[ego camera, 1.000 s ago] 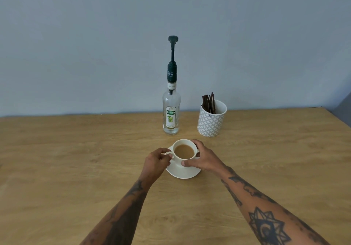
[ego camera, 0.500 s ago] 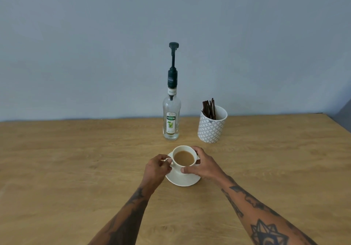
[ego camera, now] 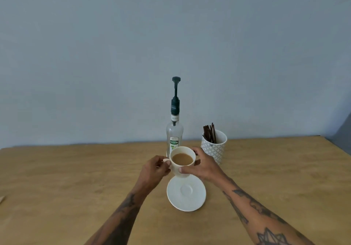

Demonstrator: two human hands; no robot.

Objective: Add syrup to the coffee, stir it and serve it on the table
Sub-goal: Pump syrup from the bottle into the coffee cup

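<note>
With both hands gripping the cup, left hand on its handle, right hand round its side, above the saucer, keep it level under the bottle pump.

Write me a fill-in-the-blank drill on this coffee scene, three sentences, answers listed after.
1. Both hands hold the cup lifted above the empty ____.
2. The left hand pinches the cup's ____.
3. The patterned holder with dark stir sticks stands to the ____ of the syrup bottle.

Missing words: saucer; handle; right
</note>
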